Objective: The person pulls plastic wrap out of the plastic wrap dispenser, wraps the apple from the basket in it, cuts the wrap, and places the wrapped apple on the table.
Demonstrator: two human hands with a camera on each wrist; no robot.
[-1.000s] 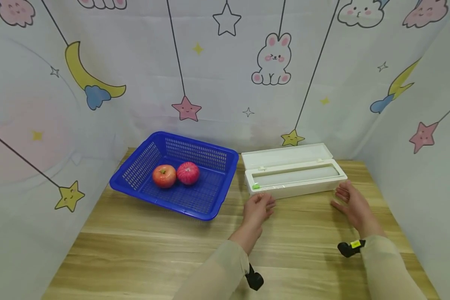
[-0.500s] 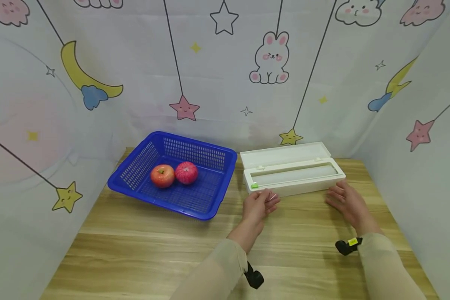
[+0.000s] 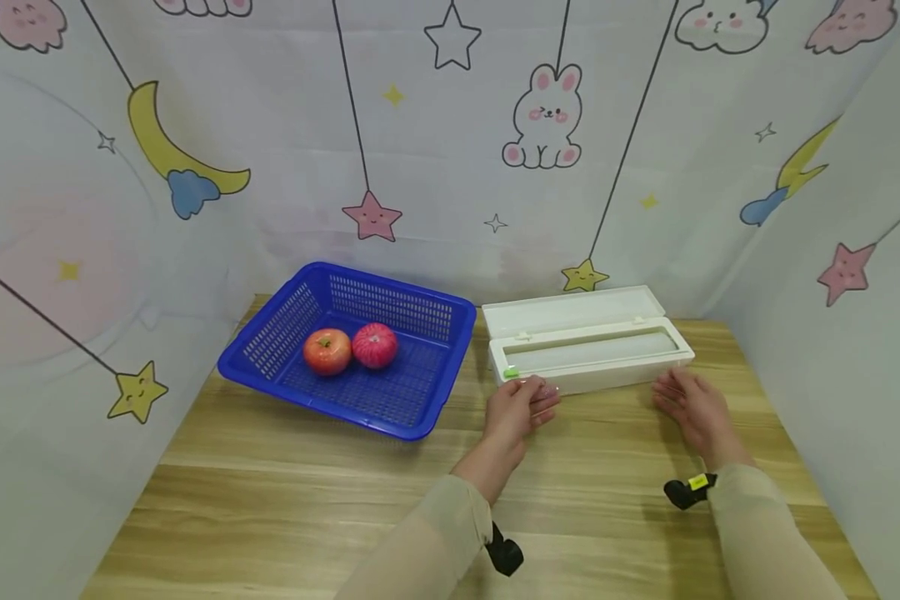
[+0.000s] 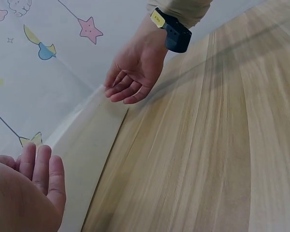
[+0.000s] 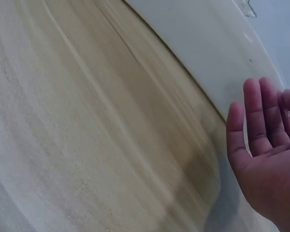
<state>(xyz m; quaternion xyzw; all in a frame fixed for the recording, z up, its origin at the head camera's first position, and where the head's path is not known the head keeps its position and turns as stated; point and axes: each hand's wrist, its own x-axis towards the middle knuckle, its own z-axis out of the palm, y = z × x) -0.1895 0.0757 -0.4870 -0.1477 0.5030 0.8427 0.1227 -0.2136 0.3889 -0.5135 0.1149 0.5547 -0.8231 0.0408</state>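
Note:
A long white cling film dispenser stands on the table with its lid raised. Inside lies a pale roll, and a green slider sits at its front left end. At the left front corner my left hand pinches the edge of clear cling film between thumb and index finger. My right hand pinches the film's edge near the right end, other fingers loosely bent. In the left wrist view my right hand shows thumb and index together. The film is hard to see.
Left of the dispenser stands a blue plastic basket holding a red-orange apple and a dark pink round fruit that looks film-wrapped. A patterned cloth closes off the back and sides of the wooden table.
My right hand has shifted slightly left along the dispenser's front, its thumb and index finger now drawn together. My left hand stays almost in place. Basket, fruit and dispenser are unmoved.

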